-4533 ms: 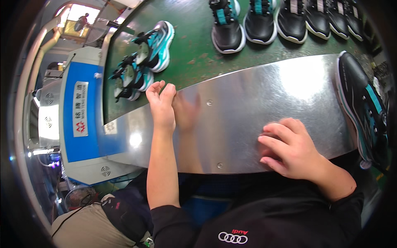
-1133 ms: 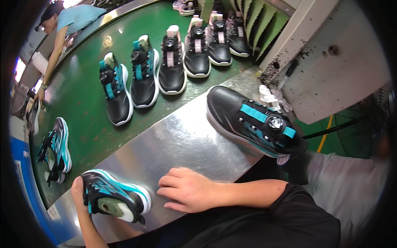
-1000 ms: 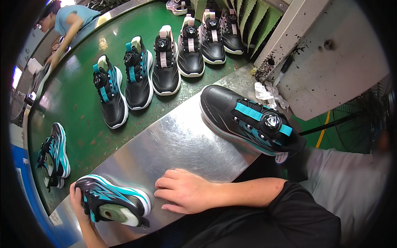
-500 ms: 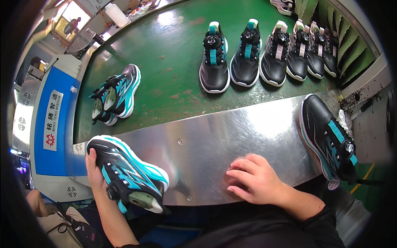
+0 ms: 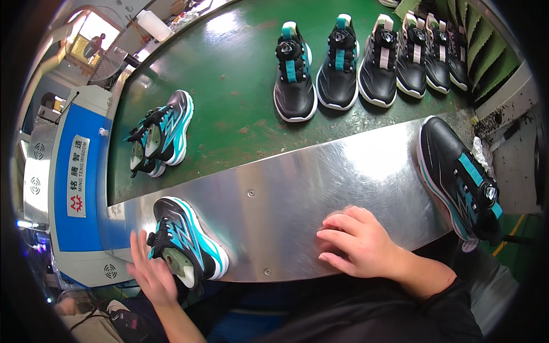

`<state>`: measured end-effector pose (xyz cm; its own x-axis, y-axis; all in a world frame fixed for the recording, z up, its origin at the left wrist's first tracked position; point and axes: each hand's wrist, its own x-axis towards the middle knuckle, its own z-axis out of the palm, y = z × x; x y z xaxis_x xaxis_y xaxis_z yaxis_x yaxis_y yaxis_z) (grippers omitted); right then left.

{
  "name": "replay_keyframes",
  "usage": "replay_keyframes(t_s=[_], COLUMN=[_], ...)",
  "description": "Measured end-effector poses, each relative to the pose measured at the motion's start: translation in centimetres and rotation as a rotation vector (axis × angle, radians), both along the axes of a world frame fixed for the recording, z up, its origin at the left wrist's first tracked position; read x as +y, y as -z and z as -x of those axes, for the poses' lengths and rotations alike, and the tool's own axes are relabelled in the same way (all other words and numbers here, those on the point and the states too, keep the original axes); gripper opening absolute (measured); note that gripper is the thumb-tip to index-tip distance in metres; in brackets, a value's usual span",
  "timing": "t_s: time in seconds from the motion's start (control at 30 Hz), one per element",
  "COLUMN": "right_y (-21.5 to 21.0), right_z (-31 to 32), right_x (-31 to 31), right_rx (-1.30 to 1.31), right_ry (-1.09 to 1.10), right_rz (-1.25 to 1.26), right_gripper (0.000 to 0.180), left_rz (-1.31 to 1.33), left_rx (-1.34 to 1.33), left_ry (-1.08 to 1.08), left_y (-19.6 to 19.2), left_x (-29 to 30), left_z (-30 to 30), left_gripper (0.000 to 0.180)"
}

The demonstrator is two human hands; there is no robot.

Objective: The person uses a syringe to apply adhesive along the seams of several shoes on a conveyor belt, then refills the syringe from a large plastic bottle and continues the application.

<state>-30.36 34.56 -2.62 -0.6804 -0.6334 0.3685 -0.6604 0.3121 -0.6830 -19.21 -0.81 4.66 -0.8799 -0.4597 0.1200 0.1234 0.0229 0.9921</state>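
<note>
A black sneaker with turquoise and white trim (image 5: 191, 237) stands on the left part of the metal ledge (image 5: 303, 188), toe pointing away from me. Close to its left side is my left hand (image 5: 153, 275), fingers stretched and apart, slightly blurred, holding nothing. My right hand (image 5: 363, 243) rests at the ledge's front edge, loosely curled with fingers apart and nothing in them. Farther right, another black sneaker with turquoise straps and a dial (image 5: 457, 177) sits at the end of the ledge; a small tag hangs below it.
On the green belt (image 5: 229, 91) stand a pair of turquoise-sided sneakers (image 5: 171, 128) at left and a row of black sneakers (image 5: 340, 74) at the back right. A blue and white machine housing (image 5: 77, 137) borders the left. Green flaps (image 5: 492, 54) hang at the far right.
My left hand has let go of the turquoise-sided sneaker, which was tilted in its grip and now stands upright on the ledge. My right hand has barely moved.
</note>
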Motion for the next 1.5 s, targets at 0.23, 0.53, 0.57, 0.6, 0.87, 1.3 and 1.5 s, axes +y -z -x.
replay_keyframes(t_s=[0.23,0.53,0.57,0.6,0.87,1.3,1.5], right_y=[-0.1,-0.4,-0.4,-0.4,-1.5,-3.8,-2.6], right_z=[-0.2,-0.3,-0.4,-0.4,-0.4,-2.4,-1.9], right_x=[-0.5,-0.5,-0.5,-0.5,-0.9,-2.7,-2.0], right_rx=[0.063,0.026,0.059,0.036,0.078,0.045,0.05], right_ry=[-0.024,-0.046,-0.038,-0.052,-0.042,-0.033,0.021], right_rz=[-0.083,-0.049,-0.067,-0.047,-0.069,-0.104,-0.112], right_gripper=[0.033,0.033,0.033,0.033,0.032,0.03,0.028], left_rz=[0.756,-0.191,-0.378,-0.461,0.105,0.617,0.471], left_rx=[-0.019,0.072,0.086,0.101,0.041,-0.107,-0.068], left_ry=[-0.159,-0.34,-0.39,-0.374,-0.335,-0.675,-0.106], left_y=[5.7,2.2,1.5,1.0,4.1,-0.8,0.8], left_x=[5.7,-2.1,-3.4,-4.7,-5.9,-5.6,-0.2], left_z=[-2.1,-3.9,-4.4,-4.5,-2.8,-7.1,-1.7], left_gripper=[0.1,0.059,0.055,0.052,0.066,0.077,0.062])
